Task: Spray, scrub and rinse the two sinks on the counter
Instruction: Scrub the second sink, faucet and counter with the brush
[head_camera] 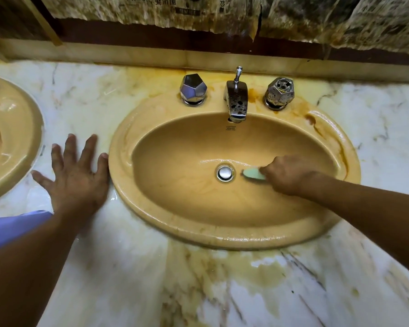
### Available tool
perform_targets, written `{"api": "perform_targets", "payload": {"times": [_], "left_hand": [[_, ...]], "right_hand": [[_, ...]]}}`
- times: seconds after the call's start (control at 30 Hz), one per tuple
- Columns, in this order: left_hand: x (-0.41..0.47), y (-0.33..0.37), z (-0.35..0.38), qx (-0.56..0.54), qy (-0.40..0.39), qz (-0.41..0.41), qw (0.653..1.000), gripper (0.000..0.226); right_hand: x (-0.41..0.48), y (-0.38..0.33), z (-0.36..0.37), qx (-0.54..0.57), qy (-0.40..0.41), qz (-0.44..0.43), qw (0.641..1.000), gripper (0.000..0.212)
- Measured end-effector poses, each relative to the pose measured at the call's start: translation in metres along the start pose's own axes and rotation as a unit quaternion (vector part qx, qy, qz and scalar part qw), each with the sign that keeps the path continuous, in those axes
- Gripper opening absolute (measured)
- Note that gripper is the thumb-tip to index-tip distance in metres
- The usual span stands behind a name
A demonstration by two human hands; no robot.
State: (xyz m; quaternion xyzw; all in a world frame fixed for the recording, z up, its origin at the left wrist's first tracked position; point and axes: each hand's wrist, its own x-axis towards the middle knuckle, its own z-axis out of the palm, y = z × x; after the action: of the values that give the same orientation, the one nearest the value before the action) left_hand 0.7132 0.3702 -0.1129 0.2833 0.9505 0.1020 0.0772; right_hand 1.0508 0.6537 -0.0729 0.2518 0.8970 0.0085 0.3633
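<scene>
Sinks [234, 239]: two; one brush [253, 173] in right hand [288, 173]; two knobs [193, 88].

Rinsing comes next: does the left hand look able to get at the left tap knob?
Probably yes: the left hand lies flat and empty, with nothing between it and the knob.

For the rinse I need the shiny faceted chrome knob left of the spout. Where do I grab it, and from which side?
Grip the faceted chrome knob by its wide head, fingertips on opposite flat facets; these should resist slipping as you turn. Come from above and in front: it stands upright, with the chrome spout close on its right. The left hand is free.
</scene>
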Motion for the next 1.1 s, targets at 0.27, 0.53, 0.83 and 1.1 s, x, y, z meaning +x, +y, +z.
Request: {"api": "perform_targets", "payload": {"times": [0.27,0.53,0.83,1.1], "left_hand": [[0.0,0.0,0.0,0.0,0.008,0.0,1.0,0.056],[-0.001,0.002,-0.001,-0.001,0.008,-0.004,1.0,0.056],[0.0,0.002,-0.001,0.002,-0.001,-0.004,1.0,0.057],[0.001,-0.001,0.002,0.001,0.008,-0.004,1.0,0.058]], "right_hand": [[0.019,0.002,0.011,0.053,0.044,0.055,0.996,0.035],[0.033,-0.01,0.009,0.132,0.056,0.098,0.985,0.038],[0.042,-0.024,0.005,0.101,0.047,0.072,0.991,0.033],[-0.024,0.025,-0.03,0.015,-0.199,-0.011,0.98,0.027]]}}
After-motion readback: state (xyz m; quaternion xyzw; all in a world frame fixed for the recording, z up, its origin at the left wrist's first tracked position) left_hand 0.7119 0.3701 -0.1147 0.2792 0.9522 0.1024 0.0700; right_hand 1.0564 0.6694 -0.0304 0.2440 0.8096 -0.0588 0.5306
